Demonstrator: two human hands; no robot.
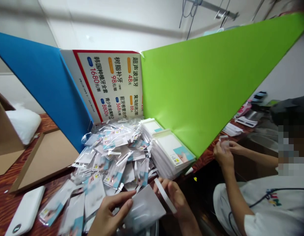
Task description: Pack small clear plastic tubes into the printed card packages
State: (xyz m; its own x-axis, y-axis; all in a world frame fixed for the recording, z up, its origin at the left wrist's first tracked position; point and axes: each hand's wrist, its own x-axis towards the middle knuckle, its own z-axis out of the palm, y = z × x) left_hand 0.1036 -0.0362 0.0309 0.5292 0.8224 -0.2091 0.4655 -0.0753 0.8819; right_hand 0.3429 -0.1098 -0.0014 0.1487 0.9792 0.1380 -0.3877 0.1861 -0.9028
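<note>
My left hand pinches the left edge of a clear plastic packet with a pale card inside, between thumb and fingers. At the packet's right side, my right hand is closed on a narrow white strip. Whether that strip still touches the packet, I cannot tell. Just beyond both hands lies a heap of similar clear packets with white and teal cards. Right of the heap, packets stand in a neat stack, with a second stack behind it.
Upright blue, printed and green panels surround the heap. A white power bank and a cardboard tray lie left. On the right, another person's hands hold a small item.
</note>
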